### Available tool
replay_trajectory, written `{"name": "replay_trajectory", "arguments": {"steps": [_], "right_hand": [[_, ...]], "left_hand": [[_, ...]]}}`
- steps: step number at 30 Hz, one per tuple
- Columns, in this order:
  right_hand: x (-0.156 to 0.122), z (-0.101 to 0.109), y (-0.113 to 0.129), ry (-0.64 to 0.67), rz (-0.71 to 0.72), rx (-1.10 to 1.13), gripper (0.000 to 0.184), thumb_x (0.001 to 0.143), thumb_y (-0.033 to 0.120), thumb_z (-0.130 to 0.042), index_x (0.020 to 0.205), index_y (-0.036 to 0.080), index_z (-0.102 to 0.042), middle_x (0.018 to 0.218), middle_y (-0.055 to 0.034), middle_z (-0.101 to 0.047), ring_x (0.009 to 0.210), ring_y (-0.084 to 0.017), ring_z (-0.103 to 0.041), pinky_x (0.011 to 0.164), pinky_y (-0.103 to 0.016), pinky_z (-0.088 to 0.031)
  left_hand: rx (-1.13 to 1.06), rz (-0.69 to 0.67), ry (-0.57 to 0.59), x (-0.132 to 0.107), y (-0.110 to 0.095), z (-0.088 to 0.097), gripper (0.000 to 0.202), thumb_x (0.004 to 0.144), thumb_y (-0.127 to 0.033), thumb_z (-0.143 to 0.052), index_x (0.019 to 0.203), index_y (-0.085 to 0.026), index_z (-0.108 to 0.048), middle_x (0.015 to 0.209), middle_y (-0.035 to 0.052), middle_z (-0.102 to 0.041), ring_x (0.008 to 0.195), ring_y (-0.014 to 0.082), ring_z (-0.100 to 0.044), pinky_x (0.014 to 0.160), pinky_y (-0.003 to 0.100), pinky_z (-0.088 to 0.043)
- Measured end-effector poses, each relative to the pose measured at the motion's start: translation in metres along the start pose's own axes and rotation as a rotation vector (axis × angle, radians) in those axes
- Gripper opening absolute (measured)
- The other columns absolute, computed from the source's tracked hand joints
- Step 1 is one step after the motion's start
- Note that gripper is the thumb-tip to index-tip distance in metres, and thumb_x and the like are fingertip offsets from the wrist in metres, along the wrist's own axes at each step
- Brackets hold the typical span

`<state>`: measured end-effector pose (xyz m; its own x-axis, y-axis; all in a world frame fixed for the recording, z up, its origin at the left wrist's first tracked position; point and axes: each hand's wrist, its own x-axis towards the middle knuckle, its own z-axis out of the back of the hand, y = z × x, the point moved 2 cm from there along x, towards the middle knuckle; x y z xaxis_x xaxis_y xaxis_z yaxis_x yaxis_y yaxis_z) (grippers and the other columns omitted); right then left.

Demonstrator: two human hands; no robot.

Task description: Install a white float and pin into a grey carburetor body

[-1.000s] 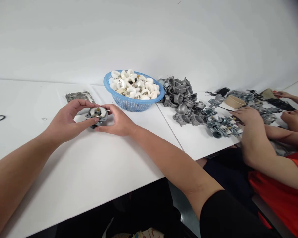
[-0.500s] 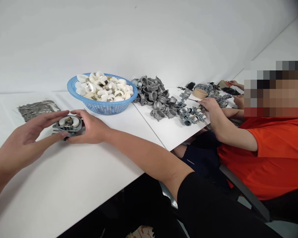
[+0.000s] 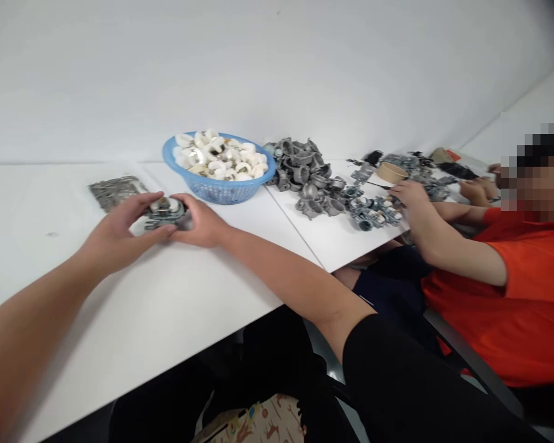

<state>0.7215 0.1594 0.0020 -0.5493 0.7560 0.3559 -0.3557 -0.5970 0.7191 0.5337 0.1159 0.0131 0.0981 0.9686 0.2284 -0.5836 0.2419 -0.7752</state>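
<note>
Carburetor body [image 3: 165,212] sat between our hands, just in front of the blue plastic basket [image 3: 221,192]. Our left hand [image 3: 120,231] and right hand [image 3: 201,223] were half-curved, fingertips pinching its sides. Many white floats [image 3: 219,159] remained in that basket, and grey castings [image 3: 307,178] lay heaped to its right.

Left hand [image 3: 117,231] closed back onto grey cast-metal carburetor body [image 3: 166,213], fingers [image 3: 153,200] now over its top instead of spread beside it; body tilted further toward blue plastic mesh basket [image 3: 219,189].
</note>
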Motion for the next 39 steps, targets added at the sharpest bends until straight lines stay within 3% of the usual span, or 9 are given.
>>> {"name": "replay_trajectory", "arguments": {"steps": [1, 5, 8, 16, 26, 34, 39], "right_hand": [[0.001, -0.001, -0.002, -0.011, 0.018, -0.016, 0.08, 0.074, 0.052, -0.077, 0.139, 0.019, -0.044, 0.137, -0.0136, -0.058, 0.125, -0.029, -0.057, 0.107, -0.042, -0.046], [0.003, -0.006, -0.008, -0.021, 0.017, -0.134, 0.082, 0.076, 0.056, -0.072, 0.142, 0.017, -0.042, 0.141, -0.0152, -0.054, 0.131, -0.032, -0.05, 0.112, -0.048, -0.038], [0.004, -0.007, -0.007, -0.033, 0.018, -0.187, 0.084, 0.076, 0.06, -0.069, 0.143, 0.017, -0.041, 0.14, -0.0146, -0.055, 0.132, -0.033, -0.049, 0.113, -0.051, -0.035], [0.001, -0.005, -0.001, -0.055, 0.004, -0.362, 0.081, 0.083, 0.061, -0.06, 0.145, 0.011, -0.042, 0.142, -0.0193, -0.054, 0.131, -0.038, -0.048, 0.112, -0.056, -0.032], [0.002, -0.007, -0.002, -0.062, -0.086, -0.438, 0.086, 0.087, 0.068, -0.053, 0.152, 0.014, -0.037, 0.143, -0.0188, -0.054, 0.129, -0.042, -0.049, 0.108, -0.061, -0.033], [0.002, -0.006, -0.005, 0.026, -0.17, -0.473, 0.086, 0.093, 0.064, -0.045, 0.156, 0.008, -0.03, 0.15, -0.0214, -0.047, 0.139, -0.04, -0.04, 0.114, -0.058, -0.03], [0.004, -0.006, -0.003, 0.021, -0.212, -0.468, 0.084, 0.092, 0.058, -0.047, 0.156, 0.006, -0.028, 0.146, -0.0213, -0.051, 0.137, -0.04, -0.043, 0.114, -0.057, -0.03]], "left_hand": [[-0.004, 0.036, 0.027, -0.001, -0.003, 0.0, 0.074, 0.075, -0.052, -0.077, 0.142, -0.039, -0.049, 0.15, 0.002, -0.052, 0.139, 0.0398, -0.046, 0.114, 0.058, -0.041], [-0.13, -0.065, 0.038, -0.001, -0.011, 0.0, 0.077, 0.074, -0.047, -0.077, 0.142, -0.027, -0.049, 0.152, 0.0066, -0.049, 0.144, 0.0308, -0.041, 0.123, 0.047, -0.033], [-0.201, -0.138, 0.036, 0.0, -0.008, -0.001, 0.08, 0.074, -0.043, -0.076, 0.144, -0.023, -0.045, 0.154, 0.0104, -0.047, 0.146, 0.0296, -0.039, 0.124, 0.047, -0.03], [-0.119, -0.08, 0.046, 0.003, -0.003, -0.003, 0.084, 0.074, -0.044, -0.072, 0.148, -0.022, -0.038, 0.157, 0.0123, -0.042, 0.148, 0.0323, -0.035, 0.121, 0.05, -0.033], [-0.048, -0.149, 0.033, 0.006, 0.002, -0.002, 0.066, 0.081, -0.039, -0.063, 0.141, -0.018, -0.046, 0.139, 0.0093, -0.058, 0.128, 0.0266, -0.054, 0.115, 0.043, -0.038], [-0.03, -0.185, 0.043, 0.005, 0.004, -0.002, 0.068, 0.083, -0.042, -0.064, 0.146, -0.022, -0.048, 0.146, 0.0059, -0.053, 0.126, 0.0265, -0.055, 0.114, 0.041, -0.039], [-0.032, -0.164, 0.057, 0.006, 0.004, -0.003, 0.077, 0.079, -0.046, -0.068, 0.149, -0.021, -0.046, 0.151, 0.0074, -0.05, 0.129, 0.0282, -0.054, 0.115, 0.044, -0.039]]}}
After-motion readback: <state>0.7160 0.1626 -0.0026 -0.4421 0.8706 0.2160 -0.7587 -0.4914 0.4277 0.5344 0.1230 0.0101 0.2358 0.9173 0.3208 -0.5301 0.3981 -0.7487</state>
